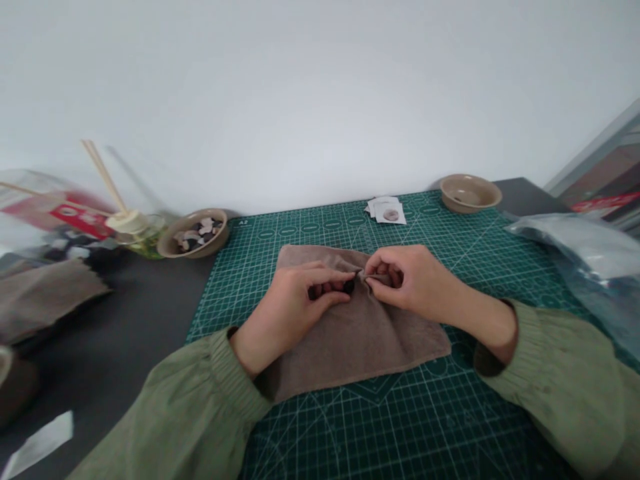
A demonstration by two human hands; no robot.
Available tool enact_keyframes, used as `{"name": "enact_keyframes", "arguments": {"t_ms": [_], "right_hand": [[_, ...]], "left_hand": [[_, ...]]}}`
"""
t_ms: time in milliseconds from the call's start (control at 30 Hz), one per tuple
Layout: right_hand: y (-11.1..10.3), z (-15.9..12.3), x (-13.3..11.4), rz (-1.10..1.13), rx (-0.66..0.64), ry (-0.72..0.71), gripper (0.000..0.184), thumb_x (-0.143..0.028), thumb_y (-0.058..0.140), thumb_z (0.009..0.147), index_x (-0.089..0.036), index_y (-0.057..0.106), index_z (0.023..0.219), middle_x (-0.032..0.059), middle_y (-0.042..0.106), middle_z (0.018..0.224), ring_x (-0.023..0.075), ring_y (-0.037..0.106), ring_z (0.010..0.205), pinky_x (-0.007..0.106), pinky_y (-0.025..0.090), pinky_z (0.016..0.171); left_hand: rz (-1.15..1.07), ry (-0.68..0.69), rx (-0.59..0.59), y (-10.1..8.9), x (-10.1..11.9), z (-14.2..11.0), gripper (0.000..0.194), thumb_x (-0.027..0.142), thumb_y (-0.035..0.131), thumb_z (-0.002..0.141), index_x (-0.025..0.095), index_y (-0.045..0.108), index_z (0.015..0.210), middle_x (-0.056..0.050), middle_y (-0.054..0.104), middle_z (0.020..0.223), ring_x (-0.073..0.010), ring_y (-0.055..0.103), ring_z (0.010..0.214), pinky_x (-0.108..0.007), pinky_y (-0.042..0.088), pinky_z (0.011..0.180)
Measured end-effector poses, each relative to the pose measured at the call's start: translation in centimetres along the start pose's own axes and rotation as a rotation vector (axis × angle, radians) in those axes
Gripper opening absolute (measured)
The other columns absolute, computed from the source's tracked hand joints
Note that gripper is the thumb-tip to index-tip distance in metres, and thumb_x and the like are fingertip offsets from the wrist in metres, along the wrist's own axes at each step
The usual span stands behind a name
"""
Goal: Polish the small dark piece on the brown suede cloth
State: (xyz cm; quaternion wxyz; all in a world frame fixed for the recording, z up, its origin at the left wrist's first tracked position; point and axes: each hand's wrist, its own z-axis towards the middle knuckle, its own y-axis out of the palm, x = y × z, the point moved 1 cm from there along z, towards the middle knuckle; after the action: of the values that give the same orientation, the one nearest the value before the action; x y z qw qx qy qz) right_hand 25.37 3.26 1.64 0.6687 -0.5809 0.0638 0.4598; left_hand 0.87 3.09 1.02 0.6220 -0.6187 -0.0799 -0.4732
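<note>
A brown cloth (345,347) lies spread on the green cutting mat (320,230), its middle bunched up between my hands. My left hand (300,297) is closed, thumb and fingers pinching a small dark piece (349,285) against the cloth; its exact kind cannot be made out. Just to the right, my right hand (407,277) pinches a raised fold of the same cloth. The two sets of fingertips are close together. Part of the dark piece is hidden by the left fingers.
A tan bowl (167,248) of dark and pale pieces stands left, beside a reed diffuser (133,227). Another tan bowl (470,205) is at the back right, near small picture cards (390,212). A plastic bag (585,247) lies right; another brown cloth (50,293) lies left.
</note>
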Motion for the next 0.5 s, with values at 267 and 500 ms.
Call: {"name": "enact_keyframes", "arguments": {"t_ms": [267, 500], "right_hand": [[1.2, 0.1, -0.6, 0.125, -0.027, 0.013, 0.011, -0.015, 0.077, 0.087, -0.018, 0.078, 0.097, -0.0036, 0.068, 0.071, 0.011, 0.059, 0.063, 0.025, 0.043, 0.065], [1.8, 0.5, -0.5, 0.066, -0.037, 0.027, 0.007, -0.015, 0.077, 0.089, -0.015, 0.079, 0.095, -0.0021, 0.068, 0.071, 0.012, 0.06, 0.065, 0.025, 0.041, 0.065]], "left_hand": [[-0.046, -0.111, 0.038, 0.1, 0.9, 0.0, 0.016, 0.027, 0.085, 0.089, 0.026, 0.088, 0.104, -0.001, 0.083, 0.087, -0.0172, 0.071, 0.072, -0.028, 0.053, 0.063], [-0.108, -0.155, 0.036, 0.2, 0.8, 0.1, 0.018, 0.035, 0.088, 0.087, 0.025, 0.089, 0.102, -0.001, 0.083, 0.082, -0.0166, 0.069, 0.067, -0.028, 0.05, 0.058]]}}
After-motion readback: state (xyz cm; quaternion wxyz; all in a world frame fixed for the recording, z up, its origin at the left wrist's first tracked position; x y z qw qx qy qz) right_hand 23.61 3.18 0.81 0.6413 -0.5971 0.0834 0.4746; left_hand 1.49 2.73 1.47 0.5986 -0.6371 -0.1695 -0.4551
